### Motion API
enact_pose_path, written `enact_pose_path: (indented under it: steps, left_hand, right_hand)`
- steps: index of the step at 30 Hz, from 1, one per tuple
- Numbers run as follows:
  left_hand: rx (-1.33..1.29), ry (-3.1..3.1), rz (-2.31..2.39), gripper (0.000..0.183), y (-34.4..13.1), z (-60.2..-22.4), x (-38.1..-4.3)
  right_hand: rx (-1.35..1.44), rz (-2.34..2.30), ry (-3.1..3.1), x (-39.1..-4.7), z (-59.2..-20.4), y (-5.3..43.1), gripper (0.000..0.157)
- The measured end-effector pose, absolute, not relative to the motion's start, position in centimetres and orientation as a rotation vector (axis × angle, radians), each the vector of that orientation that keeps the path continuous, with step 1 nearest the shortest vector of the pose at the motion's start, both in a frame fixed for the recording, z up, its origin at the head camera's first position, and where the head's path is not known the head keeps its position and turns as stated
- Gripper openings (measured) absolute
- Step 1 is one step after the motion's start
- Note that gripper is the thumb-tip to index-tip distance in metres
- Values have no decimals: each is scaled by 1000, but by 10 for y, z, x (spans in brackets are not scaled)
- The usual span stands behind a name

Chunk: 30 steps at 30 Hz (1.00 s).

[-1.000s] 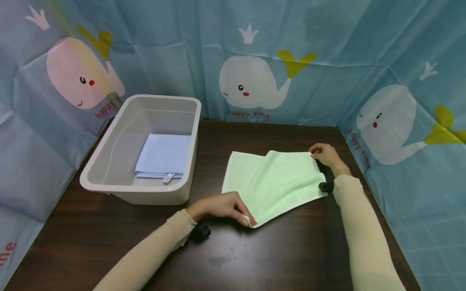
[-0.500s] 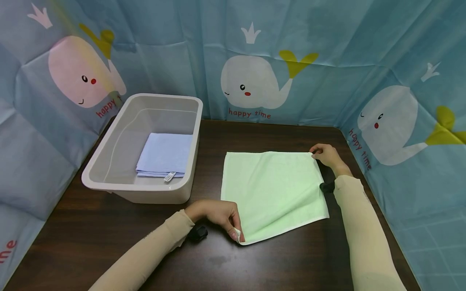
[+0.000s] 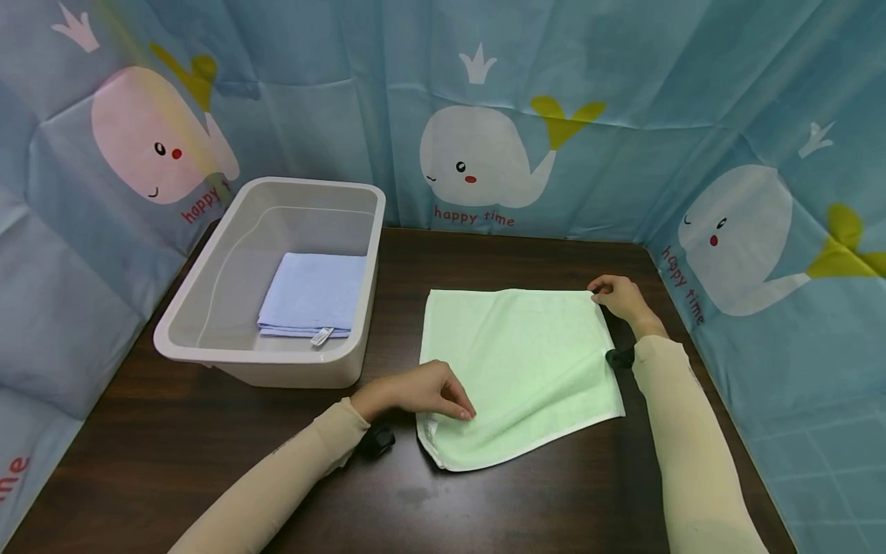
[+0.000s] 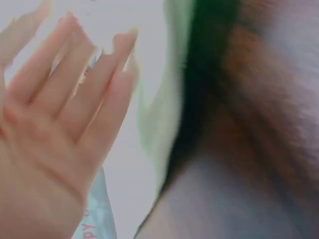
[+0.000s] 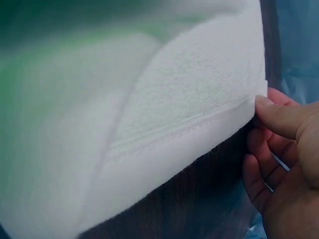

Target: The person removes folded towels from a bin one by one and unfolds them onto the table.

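A pale green towel (image 3: 519, 362) lies spread on the dark table, slightly rippled, its near left corner a little raised with a small label. Over its left part hovers my left hand (image 3: 429, 388), fingers extended and holding nothing. The left wrist view shows that hand (image 4: 60, 114) with straight fingers beside the towel's edge (image 4: 162, 119). At the far right corner my right hand (image 3: 619, 298) pinches the towel. In the right wrist view, thumb and forefinger of the right hand (image 5: 289, 144) grip the corner of the towel (image 5: 194, 84).
A light grey plastic bin (image 3: 270, 358) stands to the left on the table (image 3: 540, 500). Inside it lies a folded blue towel (image 3: 314, 292) with a white tag. A blue whale-print curtain (image 3: 623, 177) encloses the back and sides.
My left hand drew the towel's near left corner toward the front left, unfolding it flatter, then let go and rose slightly. My right hand kept its pinch at the far right corner.
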<state>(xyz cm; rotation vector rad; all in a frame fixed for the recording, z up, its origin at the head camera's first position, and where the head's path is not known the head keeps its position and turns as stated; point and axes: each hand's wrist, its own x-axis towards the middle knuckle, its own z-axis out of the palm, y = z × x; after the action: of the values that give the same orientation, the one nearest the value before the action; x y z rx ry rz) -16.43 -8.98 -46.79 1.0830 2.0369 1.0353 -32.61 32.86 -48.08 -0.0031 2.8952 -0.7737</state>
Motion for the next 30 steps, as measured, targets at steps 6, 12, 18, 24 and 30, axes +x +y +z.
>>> enact_pose_path:
  steps: [6,12,18,24,30]
  left_hand:
    - [1007,2504,958,36,-98,-473,-165]
    - [883,2684,642,73,-105,-477,-160]
    - [864,2670,518,98,-110,-483,-159]
    - [838,2674,501,105,-113,-484,-162]
    - [842,2680,499,105,-114,-486,-163]
  right_hand:
    - [2,-778,2889,-326,-481,329,24]
    - [30,-794,2875,-326,-481,329,24]
    - [33,-807,2884,-326,-483,329,25]
    - [40,-810,2894,-324,-484,329,27]
    - [33,-821,2882,-320,-481,331,30]
